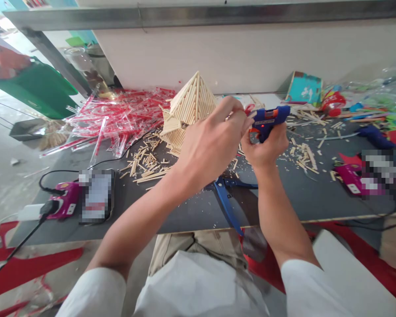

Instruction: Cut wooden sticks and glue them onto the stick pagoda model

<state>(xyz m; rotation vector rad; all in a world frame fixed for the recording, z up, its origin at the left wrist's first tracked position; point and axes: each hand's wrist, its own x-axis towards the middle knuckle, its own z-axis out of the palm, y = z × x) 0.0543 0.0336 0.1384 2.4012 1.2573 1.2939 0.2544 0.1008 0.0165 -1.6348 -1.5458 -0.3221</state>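
Observation:
My right hand point(267, 147) is wrapped round a blue hot glue gun point(279, 115) with an orange trigger and a small red light. Its nozzle end points left, at the fingers of my left hand point(211, 138). Those fingers are pinched together by the nozzle; what lies between them is hidden. Behind my left hand stands a model made of thin wooden sticks point(195, 97), with a pointed pyramid roof; my hand covers its lower right part. A blue-handled cutter point(227, 203) lies below my hands at the table's front edge.
Cut stick pieces point(141, 160) litter the dark table point(185, 215). Red and clear plastic wrappers point(125, 110) are heaped at back left. A phone point(97, 196) lies beside a purple power strip point(66, 200) with cables. Another purple power strip point(354, 180) sits at right.

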